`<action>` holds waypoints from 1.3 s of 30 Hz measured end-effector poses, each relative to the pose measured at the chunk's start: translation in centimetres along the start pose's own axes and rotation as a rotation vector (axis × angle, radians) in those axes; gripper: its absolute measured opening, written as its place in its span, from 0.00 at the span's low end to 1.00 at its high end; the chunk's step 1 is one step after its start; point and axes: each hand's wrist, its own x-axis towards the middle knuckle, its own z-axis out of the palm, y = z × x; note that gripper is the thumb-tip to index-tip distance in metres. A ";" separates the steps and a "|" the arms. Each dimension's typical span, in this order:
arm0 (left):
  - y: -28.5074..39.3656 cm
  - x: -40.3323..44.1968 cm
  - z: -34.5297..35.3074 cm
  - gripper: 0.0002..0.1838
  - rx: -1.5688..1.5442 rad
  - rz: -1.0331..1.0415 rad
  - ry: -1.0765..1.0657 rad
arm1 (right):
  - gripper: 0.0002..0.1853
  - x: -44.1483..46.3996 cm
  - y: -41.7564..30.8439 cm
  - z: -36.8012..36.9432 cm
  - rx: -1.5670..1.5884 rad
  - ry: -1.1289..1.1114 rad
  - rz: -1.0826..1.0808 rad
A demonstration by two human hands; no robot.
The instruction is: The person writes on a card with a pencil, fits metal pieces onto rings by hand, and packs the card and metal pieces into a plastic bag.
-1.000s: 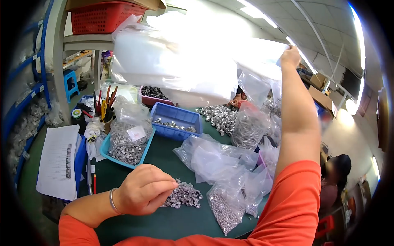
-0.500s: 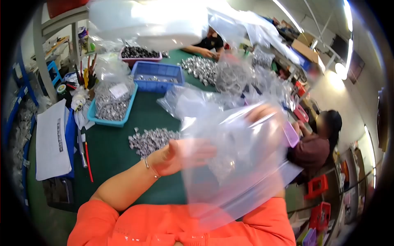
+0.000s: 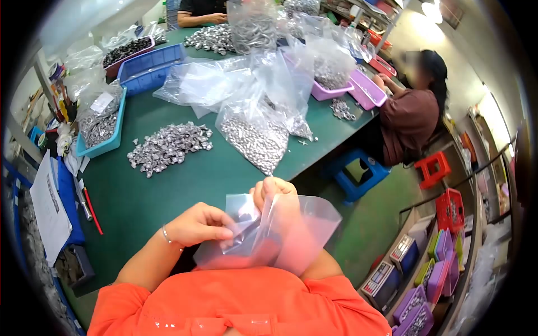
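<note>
A clear plastic bag (image 3: 315, 219) hangs close in front of my orange shirt, folded and looking flat. My left hand (image 3: 203, 225) pinches its left side between thumb and fingers. Closed on the bag's upper edge, my right hand (image 3: 273, 193) sits just past the table's front edge; part of my right forearm shows through the plastic. Right beyond that hand lies a clear bag of small silvery metal pieces (image 3: 255, 137), its lower corner pointing at me. To the left, a loose heap of grey metal pieces (image 3: 170, 147) rests on the green table (image 3: 162, 193).
Flat plastic bags (image 3: 204, 84) lie behind the filled one. A teal basket (image 3: 119, 130), a blue basket (image 3: 150, 68) and purple baskets (image 3: 367, 92) hold the sides. At right sits a co-worker (image 3: 412, 115) near a blue stool (image 3: 358, 173); another person's arm (image 3: 202, 19) shows at the back.
The clear bag has come down and toward my body, from blurred and spread out to gathered in both hands. My view has tilted down, showing more table and floor.
</note>
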 end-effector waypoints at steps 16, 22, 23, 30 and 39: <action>-3.2 -5.7 1.4 0.18 0.200 0.597 0.951 | 0.49 -10.5 1.0 -4.6 0.317 -0.067 0.153; -5.4 -8.8 2.1 0.23 0.274 0.530 1.036 | 0.06 -7.0 2.3 -2.2 -0.415 0.066 0.283; -5.9 -9.1 1.8 0.23 0.187 0.698 1.034 | 0.04 -6.2 3.0 -2.1 -0.423 0.105 0.254; -1.8 -12.9 2.7 0.09 1.722 0.817 2.141 | 0.15 -0.3 3.2 3.5 -0.525 -0.052 -0.019; -3.0 -8.0 7.0 0.19 0.953 0.348 0.894 | 0.16 -1.5 5.5 5.6 -0.689 -0.490 0.035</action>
